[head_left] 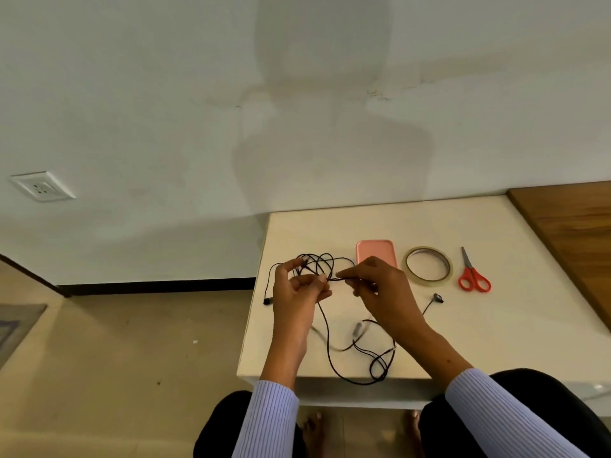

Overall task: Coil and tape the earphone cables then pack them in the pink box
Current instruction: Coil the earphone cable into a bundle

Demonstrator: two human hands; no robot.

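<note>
A tangle of black earphone cable (325,328) lies on the white table (496,325), with loops lifted above the table between both hands. My left hand (297,292) pinches the cable near the tangle. My right hand (383,289) pinches a strand just to the right, its fingertips close to the left hand's. One earbud (267,301) hangs at the table's left edge; another (438,297) lies to the right of my right hand. The pink box (375,251) sits behind my right hand, partly hidden by it.
A roll of clear tape (427,266) lies flat to the right of the pink box. Red-handled scissors (472,276) lie further right. A wooden panel (575,236) borders the table's right side. The table's left edge drops to the floor.
</note>
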